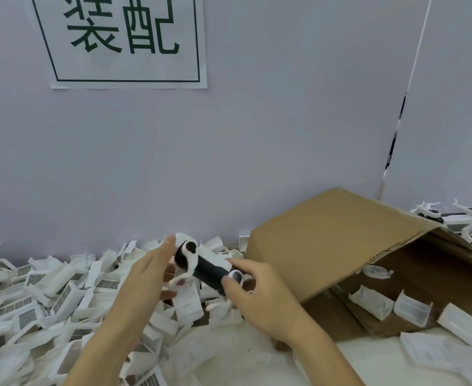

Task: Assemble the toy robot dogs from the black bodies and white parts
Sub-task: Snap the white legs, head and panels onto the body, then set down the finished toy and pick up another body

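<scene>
A paper sign (123,40) was stuck on the grey wall (285,121), and 2 big green characters, "装配", could be read on it inside a thin green box. The toy dog (209,267) was held up in the air over the heap of white parts (48,296). Its black body was seen as a long tube, with the long way running from the far left down to the near right. White legs were fixed at the far end, and a round cap was seen at the near end. The near end was pinched by the curled fingers of the right hand (259,296). The left hand (145,274) was held flat against the far end, fingers straight and pressed together. A tipped cardboard box (340,235) was lying just to the right, with more white parts inside. Finished dogs (457,221) were piled behind the box's far edge.
</scene>
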Action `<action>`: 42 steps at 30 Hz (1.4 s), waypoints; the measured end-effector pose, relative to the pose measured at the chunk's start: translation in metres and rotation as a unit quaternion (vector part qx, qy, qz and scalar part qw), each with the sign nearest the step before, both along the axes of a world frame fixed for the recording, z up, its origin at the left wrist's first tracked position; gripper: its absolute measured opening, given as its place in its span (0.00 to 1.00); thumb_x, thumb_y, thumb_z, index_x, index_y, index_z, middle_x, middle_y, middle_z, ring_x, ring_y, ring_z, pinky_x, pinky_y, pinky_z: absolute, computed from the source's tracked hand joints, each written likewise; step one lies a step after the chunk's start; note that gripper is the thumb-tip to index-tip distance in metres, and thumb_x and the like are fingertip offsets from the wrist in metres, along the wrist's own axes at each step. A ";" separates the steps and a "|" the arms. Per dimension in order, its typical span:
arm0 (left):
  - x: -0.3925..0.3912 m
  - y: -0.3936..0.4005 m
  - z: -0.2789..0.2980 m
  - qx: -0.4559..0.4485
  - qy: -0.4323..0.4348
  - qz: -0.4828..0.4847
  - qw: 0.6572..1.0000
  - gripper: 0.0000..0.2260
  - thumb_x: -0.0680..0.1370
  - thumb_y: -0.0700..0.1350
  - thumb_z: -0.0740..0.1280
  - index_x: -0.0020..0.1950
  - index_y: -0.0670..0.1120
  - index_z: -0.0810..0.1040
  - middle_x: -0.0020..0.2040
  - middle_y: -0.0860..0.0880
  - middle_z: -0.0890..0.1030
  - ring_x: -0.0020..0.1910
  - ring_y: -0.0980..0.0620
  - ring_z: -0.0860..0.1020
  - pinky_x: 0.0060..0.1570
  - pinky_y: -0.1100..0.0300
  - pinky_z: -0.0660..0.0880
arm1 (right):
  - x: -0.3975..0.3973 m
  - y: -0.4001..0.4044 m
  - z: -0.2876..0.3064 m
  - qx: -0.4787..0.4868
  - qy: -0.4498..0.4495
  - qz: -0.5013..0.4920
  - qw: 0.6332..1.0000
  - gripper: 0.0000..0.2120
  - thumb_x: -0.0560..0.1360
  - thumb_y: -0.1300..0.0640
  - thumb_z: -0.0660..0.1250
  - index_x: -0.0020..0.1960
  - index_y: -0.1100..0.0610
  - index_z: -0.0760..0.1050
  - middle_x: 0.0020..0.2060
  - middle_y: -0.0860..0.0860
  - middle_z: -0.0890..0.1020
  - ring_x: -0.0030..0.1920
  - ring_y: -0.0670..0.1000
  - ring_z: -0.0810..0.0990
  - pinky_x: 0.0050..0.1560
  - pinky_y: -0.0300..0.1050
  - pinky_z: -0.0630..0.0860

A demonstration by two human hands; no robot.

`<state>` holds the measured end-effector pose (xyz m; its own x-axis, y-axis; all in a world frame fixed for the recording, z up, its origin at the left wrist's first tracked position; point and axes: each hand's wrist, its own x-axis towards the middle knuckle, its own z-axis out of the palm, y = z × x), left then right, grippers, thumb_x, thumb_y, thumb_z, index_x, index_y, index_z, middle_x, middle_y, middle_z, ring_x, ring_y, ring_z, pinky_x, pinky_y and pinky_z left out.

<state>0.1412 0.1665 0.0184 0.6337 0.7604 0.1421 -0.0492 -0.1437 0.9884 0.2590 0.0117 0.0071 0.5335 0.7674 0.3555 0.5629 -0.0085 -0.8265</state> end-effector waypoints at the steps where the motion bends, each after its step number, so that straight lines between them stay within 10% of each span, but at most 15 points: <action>1: 0.001 -0.001 0.002 -0.026 -0.022 -0.008 0.999 0.24 0.73 0.68 0.60 0.52 0.53 0.83 0.48 0.46 0.85 0.48 0.45 0.84 0.49 0.48 0.79 | 0.002 -0.001 0.000 0.012 0.025 -0.013 1.000 0.09 0.79 0.53 0.61 0.50 0.49 0.81 0.41 0.53 0.82 0.38 0.55 0.79 0.39 0.52 0.80; 5: -0.001 -0.004 0.007 -0.061 -0.101 -0.003 0.993 0.21 0.84 0.57 0.55 0.54 0.44 0.83 0.48 0.41 0.86 0.44 0.41 0.82 0.45 0.47 0.76 | 0.005 -0.003 0.013 0.138 0.238 -0.044 0.960 0.23 0.83 0.59 0.57 0.33 0.51 0.81 0.30 0.49 0.82 0.32 0.47 0.81 0.31 0.43 0.80; 10: -0.001 -0.007 0.006 -0.052 -0.107 0.011 0.993 0.20 0.86 0.52 0.54 0.57 0.40 0.81 0.47 0.40 0.84 0.42 0.43 0.80 0.45 0.47 0.73 | 0.028 -0.027 0.049 0.312 0.435 -0.080 0.841 0.12 0.85 0.59 0.57 0.55 0.64 0.77 0.37 0.60 0.84 0.34 0.54 0.83 0.31 0.43 0.80; 21: 0.006 -0.008 -0.002 -0.071 -0.112 0.017 0.991 0.18 0.85 0.51 0.57 0.52 0.43 0.82 0.41 0.44 0.85 0.39 0.44 0.80 0.43 0.48 0.73 | 0.110 -0.107 0.107 0.495 0.445 -0.166 0.728 0.12 0.86 0.58 0.54 0.67 0.57 0.69 0.63 0.61 0.74 0.58 0.61 0.79 0.60 0.53 0.80; 28: 0.007 -0.001 -0.008 -0.032 -0.063 0.025 0.997 0.13 0.84 0.40 0.60 0.48 0.42 0.83 0.42 0.42 0.86 0.37 0.45 0.82 0.41 0.50 0.75 | 0.121 -0.096 0.105 0.404 0.463 -0.167 0.771 0.22 0.86 0.62 0.50 0.79 0.66 0.56 0.75 0.66 0.66 0.73 0.65 0.68 0.74 0.56 0.67; 36: 0.007 -0.010 -0.009 0.065 0.080 -0.034 0.994 0.11 0.84 0.40 0.60 0.49 0.45 0.82 0.41 0.46 0.86 0.36 0.53 0.82 0.37 0.62 0.74 | 0.034 -0.027 0.040 0.169 0.335 -0.150 0.915 0.11 0.82 0.66 0.60 0.51 0.63 0.81 0.34 0.55 0.85 0.32 0.50 0.83 0.34 0.41 0.76; 42: -0.011 -0.010 -0.006 0.280 0.226 -0.095 0.928 0.07 0.83 0.49 0.62 0.53 0.54 0.80 0.48 0.56 0.81 0.44 0.59 0.79 0.42 0.66 0.75 | -0.002 0.005 -0.004 -0.029 0.118 -0.041 0.992 0.15 0.82 0.63 0.60 0.47 0.50 0.83 0.33 0.50 0.84 0.31 0.47 0.82 0.31 0.34 0.72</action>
<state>0.1304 0.1564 0.0122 0.8397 0.5165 0.1674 0.2761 -0.6717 0.6875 0.2569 0.0167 0.0031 0.6576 0.7342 0.1689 0.3488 -0.0980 -0.9321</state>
